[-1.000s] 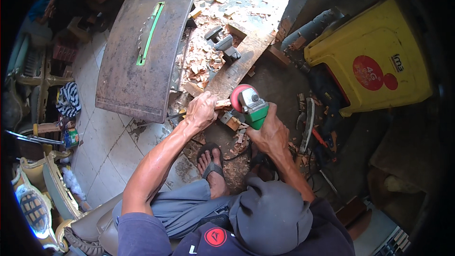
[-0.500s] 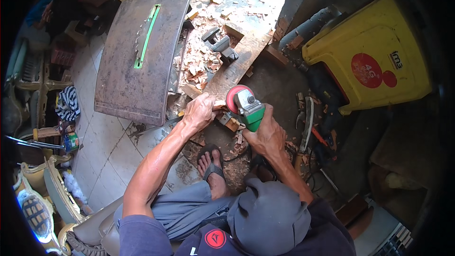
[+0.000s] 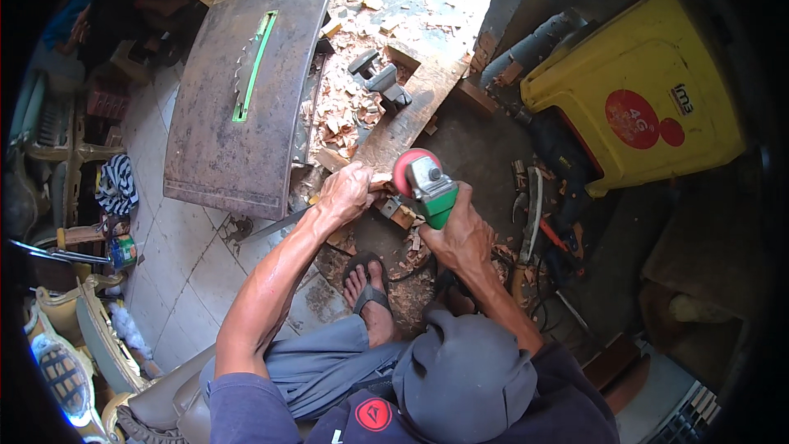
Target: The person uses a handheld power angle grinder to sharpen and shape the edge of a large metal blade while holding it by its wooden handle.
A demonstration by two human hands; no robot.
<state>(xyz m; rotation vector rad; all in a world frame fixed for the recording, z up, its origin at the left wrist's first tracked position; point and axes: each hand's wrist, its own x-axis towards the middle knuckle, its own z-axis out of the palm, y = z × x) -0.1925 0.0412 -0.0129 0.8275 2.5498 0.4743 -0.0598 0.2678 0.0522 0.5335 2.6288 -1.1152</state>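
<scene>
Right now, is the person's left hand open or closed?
Closed: the left hand has its fingers curled around a small brown wooden piece.

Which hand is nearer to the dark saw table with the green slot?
Left. The left hand is just right of the saw table; the right hand, holding the grinder, is farther right.

pale floor tiles [image 3: 193, 300] lie left of a yellow plastic stool [image 3: 633, 74].
</scene>
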